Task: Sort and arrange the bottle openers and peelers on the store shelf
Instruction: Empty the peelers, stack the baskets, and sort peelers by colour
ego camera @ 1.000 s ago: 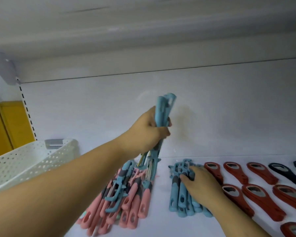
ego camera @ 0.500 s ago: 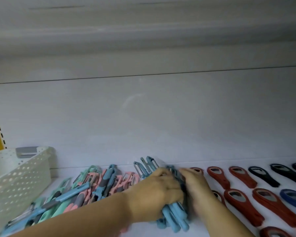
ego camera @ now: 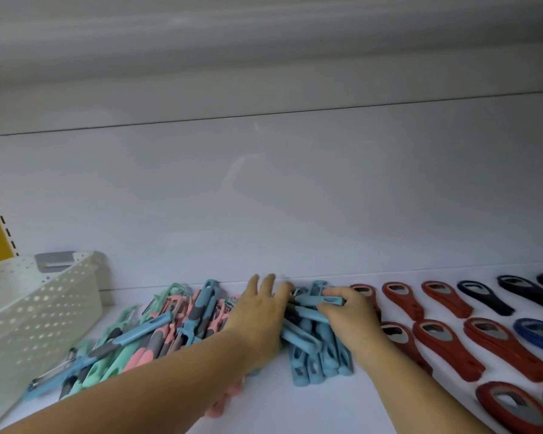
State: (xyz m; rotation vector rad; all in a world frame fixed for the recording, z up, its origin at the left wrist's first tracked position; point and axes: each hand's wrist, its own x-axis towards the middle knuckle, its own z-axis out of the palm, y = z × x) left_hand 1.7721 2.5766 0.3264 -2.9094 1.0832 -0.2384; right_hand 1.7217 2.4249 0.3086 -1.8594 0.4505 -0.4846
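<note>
Nearest, at 4 o'clock: red openers (ego camera: 508,352) in rows on shelf (ego camera: 295,411). At 6 o'clock: blue peelers (ego camera: 311,368), stacked. Left hand (ego camera: 257,314): fingers straight, released, resting on stack's 9 o'clock side. Right hand (ego camera: 351,311): fingers curled, grasping top peeler (ego camera: 311,299). At 8 o'clock: mixed pile (ego camera: 157,333); basket (ego camera: 29,308) at 9. Farthest, at 2 o'clock: dark openers (ego camera: 483,296).

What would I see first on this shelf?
In the middle, a left hand lies flat against a stack of blue peelers while the right hand grips the top blue peeler. A jumbled pile of mixed-colour peelers sprawls to its left; red bottle openers lie in rows to its right.
</note>
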